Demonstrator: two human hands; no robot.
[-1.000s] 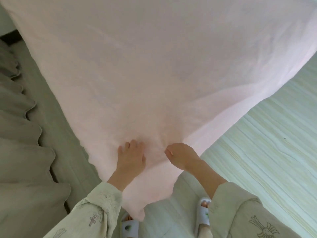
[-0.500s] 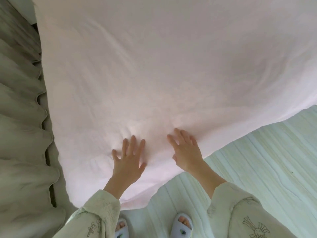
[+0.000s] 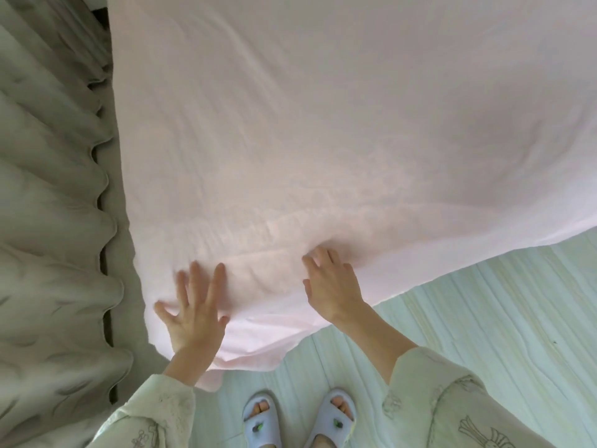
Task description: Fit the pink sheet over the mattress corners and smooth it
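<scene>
Soft, even daylight fills the view, bright and without glare. A faint grey shadow dims the pink sheet [image 3: 323, 124] at upper right. Wide-angle distortion bends the edges; the left hand [image 3: 193, 305] shows motion blur.

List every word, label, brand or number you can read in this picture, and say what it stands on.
None can be read.
The pink sheet is plain, with no tag in view.
The sleeves carry only embroidered figures, no letters.
The slippers bear small dark ornaments, too small to tell whether they hold text.
</scene>
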